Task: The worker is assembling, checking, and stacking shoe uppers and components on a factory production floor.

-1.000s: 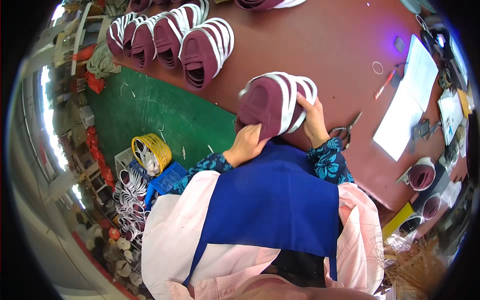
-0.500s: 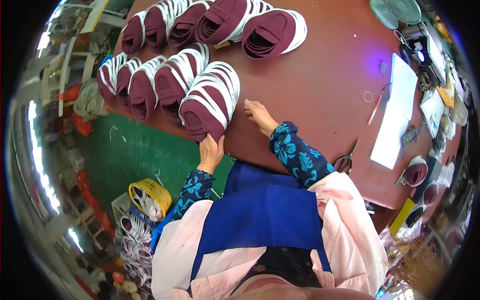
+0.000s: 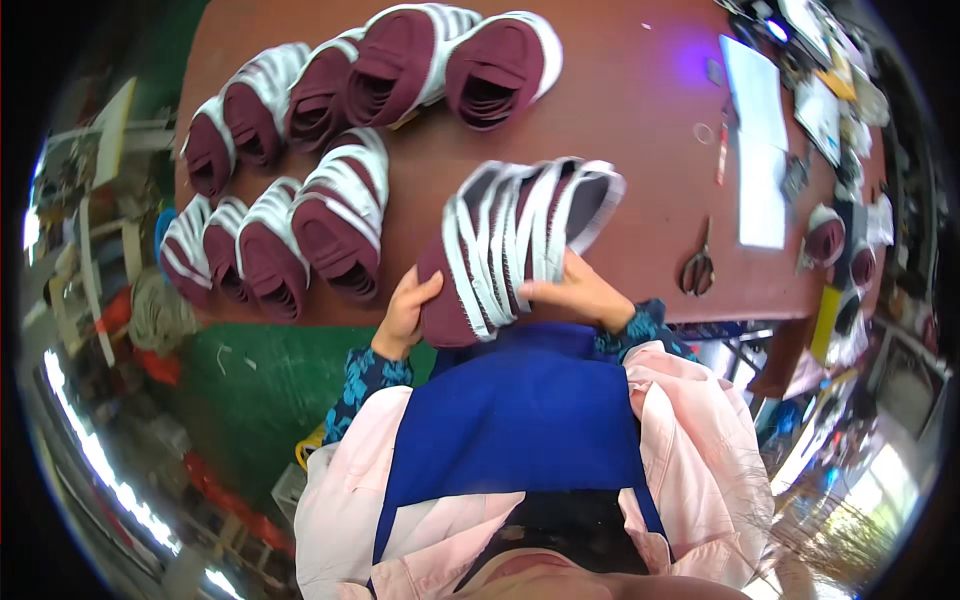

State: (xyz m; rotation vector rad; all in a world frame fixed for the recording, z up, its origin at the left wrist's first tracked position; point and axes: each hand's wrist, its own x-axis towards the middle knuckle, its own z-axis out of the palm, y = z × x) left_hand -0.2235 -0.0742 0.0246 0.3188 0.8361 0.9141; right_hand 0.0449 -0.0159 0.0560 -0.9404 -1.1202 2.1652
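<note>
Between my two hands is a stack of maroon shoe uppers (image 3: 508, 245) with white edges, nested one in another and raised over the table's near edge. My left hand (image 3: 405, 312) grips the stack's maroon toe end on the left. On its right side, my right hand (image 3: 578, 292) clasps the white-edged layers, thumb on top. To the left on the table stand more stacks of the same uppers; the closest is a maroon stack (image 3: 340, 220). Farther back sits another stack of uppers (image 3: 500, 70), toe pieces facing me.
On the brown table (image 3: 640, 130), black-handled scissors (image 3: 697, 268) lie right of my right hand. Beyond them are white paper sheets (image 3: 762, 190) and a red pen (image 3: 722, 150). Several small items crowd the right edge. Green floor (image 3: 270, 380) shows at the lower left.
The nearest stack of uppers has been lifted from the table and brought right, toward my body. My right hand, empty before, now holds it too. The view has shifted.
</note>
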